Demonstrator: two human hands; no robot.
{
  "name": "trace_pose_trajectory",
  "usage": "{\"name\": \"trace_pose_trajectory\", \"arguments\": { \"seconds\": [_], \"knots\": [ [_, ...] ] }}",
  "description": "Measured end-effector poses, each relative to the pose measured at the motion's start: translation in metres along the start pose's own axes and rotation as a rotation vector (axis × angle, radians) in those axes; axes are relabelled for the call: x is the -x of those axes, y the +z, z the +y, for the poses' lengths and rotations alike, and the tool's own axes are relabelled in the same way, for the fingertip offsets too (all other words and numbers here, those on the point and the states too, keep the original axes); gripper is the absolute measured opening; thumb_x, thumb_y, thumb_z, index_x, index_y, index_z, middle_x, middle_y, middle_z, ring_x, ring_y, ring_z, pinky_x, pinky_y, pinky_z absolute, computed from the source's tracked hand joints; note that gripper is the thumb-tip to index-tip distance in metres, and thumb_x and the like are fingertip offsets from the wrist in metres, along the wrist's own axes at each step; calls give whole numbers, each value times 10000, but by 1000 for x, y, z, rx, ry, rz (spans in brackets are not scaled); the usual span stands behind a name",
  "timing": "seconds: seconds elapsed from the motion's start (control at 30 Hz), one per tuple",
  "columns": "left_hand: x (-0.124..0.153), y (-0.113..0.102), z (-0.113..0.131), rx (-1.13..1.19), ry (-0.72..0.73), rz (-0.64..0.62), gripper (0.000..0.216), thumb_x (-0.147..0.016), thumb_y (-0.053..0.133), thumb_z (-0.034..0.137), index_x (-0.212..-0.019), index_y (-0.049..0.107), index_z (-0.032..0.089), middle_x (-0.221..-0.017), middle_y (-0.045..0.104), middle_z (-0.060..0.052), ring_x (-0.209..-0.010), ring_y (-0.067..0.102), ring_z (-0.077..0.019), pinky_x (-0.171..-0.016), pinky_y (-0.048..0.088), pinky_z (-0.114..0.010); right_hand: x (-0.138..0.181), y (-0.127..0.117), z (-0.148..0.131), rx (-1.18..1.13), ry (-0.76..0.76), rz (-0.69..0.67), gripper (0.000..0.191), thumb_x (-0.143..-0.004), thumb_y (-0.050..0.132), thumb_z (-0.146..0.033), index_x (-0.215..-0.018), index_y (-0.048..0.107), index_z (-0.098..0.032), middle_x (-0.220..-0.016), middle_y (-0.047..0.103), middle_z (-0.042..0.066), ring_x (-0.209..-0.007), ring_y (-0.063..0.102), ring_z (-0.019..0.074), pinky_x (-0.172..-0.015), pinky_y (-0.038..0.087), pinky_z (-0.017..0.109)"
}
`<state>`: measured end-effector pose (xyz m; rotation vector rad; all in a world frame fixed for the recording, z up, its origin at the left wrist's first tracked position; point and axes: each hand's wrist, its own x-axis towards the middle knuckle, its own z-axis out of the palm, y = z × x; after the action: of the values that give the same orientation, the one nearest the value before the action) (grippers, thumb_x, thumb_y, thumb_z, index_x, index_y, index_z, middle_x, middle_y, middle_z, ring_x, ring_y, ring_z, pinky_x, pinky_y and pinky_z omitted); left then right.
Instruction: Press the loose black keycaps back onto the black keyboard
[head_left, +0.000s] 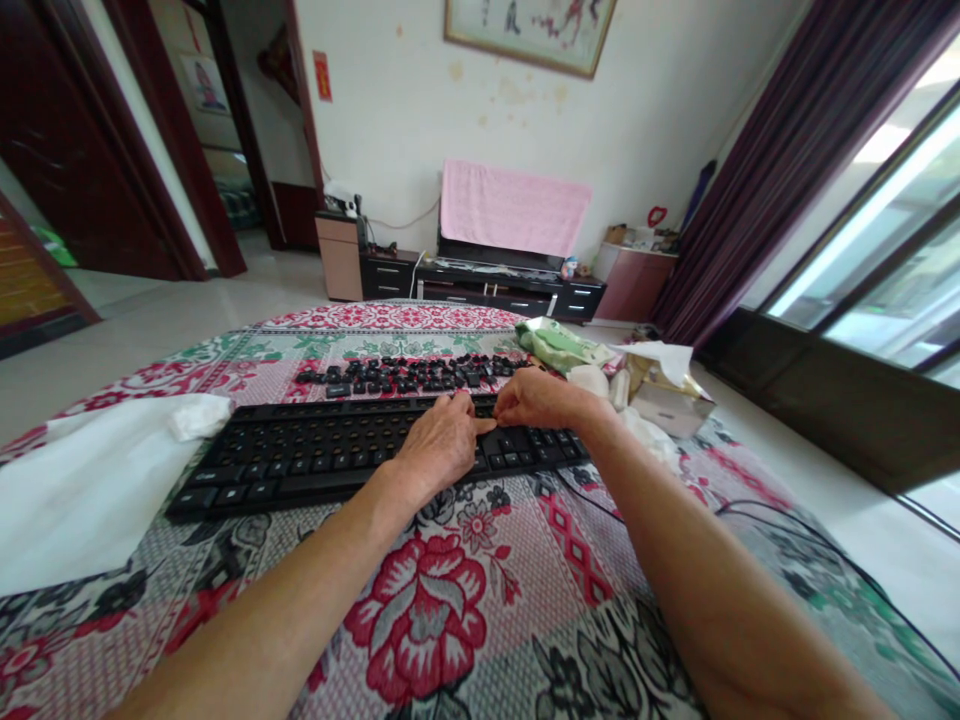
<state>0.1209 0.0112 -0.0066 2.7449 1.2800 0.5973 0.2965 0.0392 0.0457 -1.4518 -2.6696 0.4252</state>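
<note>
A black computer keyboard [300,450] lies across the patterned tablecloth, many of its key positions bare of caps while caps remain along the lower row and on the right. My left hand [441,442] rests on the keyboard right of its middle, its thumb stretched out to the right. Close beside it, my right hand [541,398] bends down onto the keyboard with fingers pinched together. Whatever those fingertips grip is hidden. Loose black keycaps [405,375] lie spread in a band just behind the keyboard.
White cloth or paper [90,490] lies left of the keyboard. A green packet [562,345], crumpled tissues [649,435] and a tissue box [667,395] stand at the right. A black cable [817,540] runs over the tablecloth [487,650] on the right.
</note>
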Motion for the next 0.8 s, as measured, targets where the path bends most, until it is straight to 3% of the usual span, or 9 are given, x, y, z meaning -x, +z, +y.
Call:
{"name": "trace_pose_trajectory", "arguments": {
  "seconds": [0.3,0.37,0.43,0.53,0.8],
  "knots": [
    [-1,3,-7,42,24,32,338,-786,381,158,-1009,604,281,-916,537,-29,-839,492,-156,-722,437,-277,4,-7,13,-103,12,-72,270,-739,448,-289,-795,683,-166,-634,644,4,-570,546,109,-530,390,206],
    [-3,5,-9,112,-4,49,345,-785,368,141,-1006,610,249,-943,567,-27,-868,513,-147,-780,436,-278,-1,-9,16,-73,70,10,311,-769,410,-306,-751,679,-151,-612,633,15,-557,538,109,-527,386,208],
    [-4,7,-12,164,-21,71,349,-780,359,123,-999,615,212,-960,591,-32,-894,527,-142,-828,427,-279,-12,-8,19,45,173,195,302,-760,420,-289,-718,680,-141,-622,636,27,-580,539,120,-546,382,214],
    [-5,9,-14,211,-22,114,350,-769,363,107,-999,615,184,-959,615,-38,-913,541,-140,-862,418,-279,-33,2,26,163,335,373,241,-708,475,-235,-801,686,-165,-719,666,28,-669,565,139,-596,387,208],
    [-5,7,-13,279,-60,174,330,-768,373,113,-965,630,182,-934,637,-35,-865,575,-133,-834,443,-276,-56,21,38,255,449,304,273,-666,526,-360,-754,703,-172,-721,677,75,-685,590,177,-616,411,237]
  ]
}}
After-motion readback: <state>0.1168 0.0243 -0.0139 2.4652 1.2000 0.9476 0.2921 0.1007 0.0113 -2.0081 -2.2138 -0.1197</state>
